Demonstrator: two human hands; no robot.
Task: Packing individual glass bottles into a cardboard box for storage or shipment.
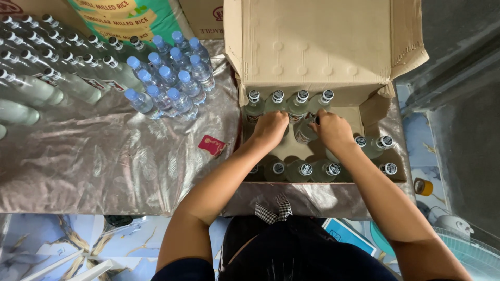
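An open cardboard box (317, 47) sits on a foil-covered table (104, 156), with several clear glass bottles with silver caps (299, 169) standing inside. Both my hands reach into it. My left hand (271, 127) is closed over the top of a bottle in the middle, below the back row of capped bottles (277, 96). My right hand (330, 130) grips a tilted clear bottle (304, 132) beside it. The gripped bottle tops are hidden by my fingers.
Small plastic bottles with blue caps (166, 78) stand in a cluster left of the box. Further left stand rows of clear glass bottles (47, 57). A small red card (212, 144) lies on the foil. A green sack (125, 18) stands behind.
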